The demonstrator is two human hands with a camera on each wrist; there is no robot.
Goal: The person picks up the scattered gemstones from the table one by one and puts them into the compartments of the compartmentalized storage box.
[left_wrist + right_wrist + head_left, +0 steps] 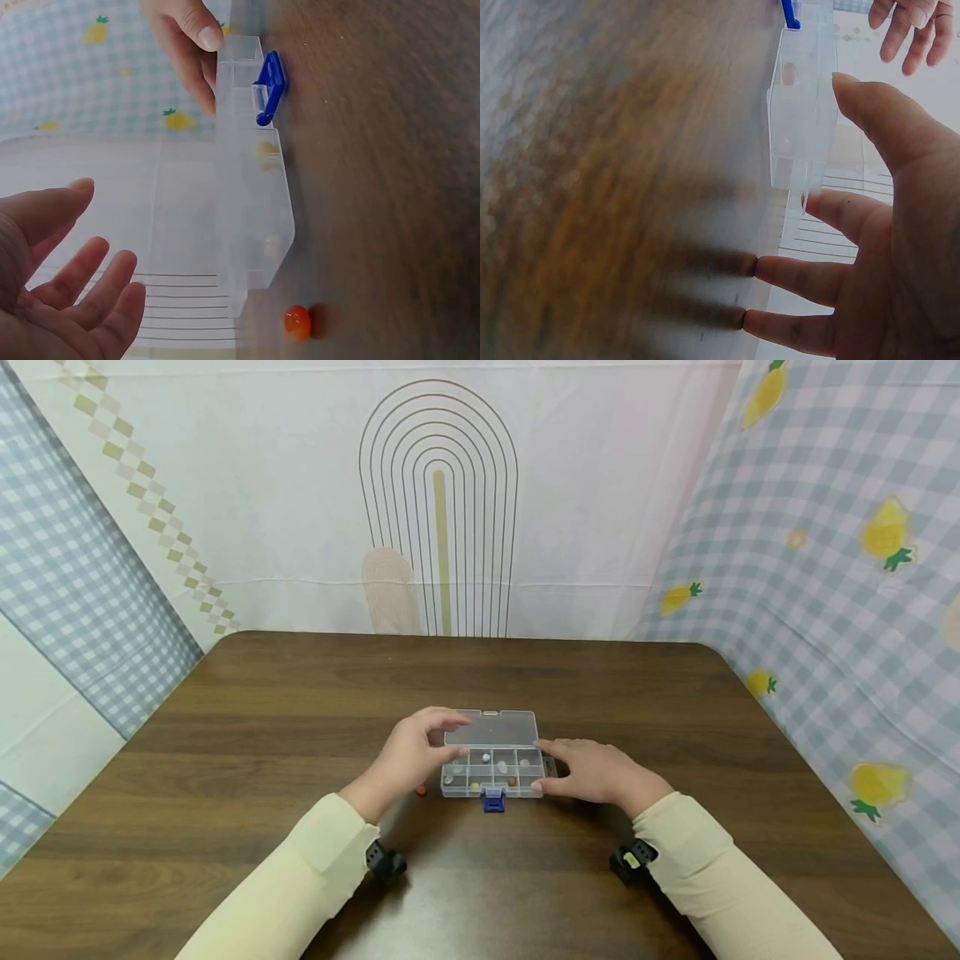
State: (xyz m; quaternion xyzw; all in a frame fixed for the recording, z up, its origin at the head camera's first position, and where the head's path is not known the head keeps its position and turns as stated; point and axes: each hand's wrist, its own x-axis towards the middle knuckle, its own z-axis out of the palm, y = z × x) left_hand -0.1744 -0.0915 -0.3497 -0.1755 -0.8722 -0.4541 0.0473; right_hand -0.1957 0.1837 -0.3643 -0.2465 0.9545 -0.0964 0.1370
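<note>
A clear plastic compartment box point(491, 770) lies with its lid point(495, 729) raised back, away from me. Several small stone-like pieces sit in its cells, among them a yellow one point(475, 787) and a brownish one point(512, 781). A blue latch point(493, 802) sticks out at the front. My right hand point(592, 770) holds the box's right end between thumb and index finger; its other fingertips point(769, 266) rest on the table. Above the box's left end, my left hand point(416, 747) hovers with loosely bent fingers and nothing in them.
On the brown wooden table point(300, 693), a small glossy orange-red piece point(297, 324) lies just left of the box. A small dark-edged clear part point(551, 767) shows beside the box, partly under my right hand. Patterned cloths point(585, 485) hang around the table.
</note>
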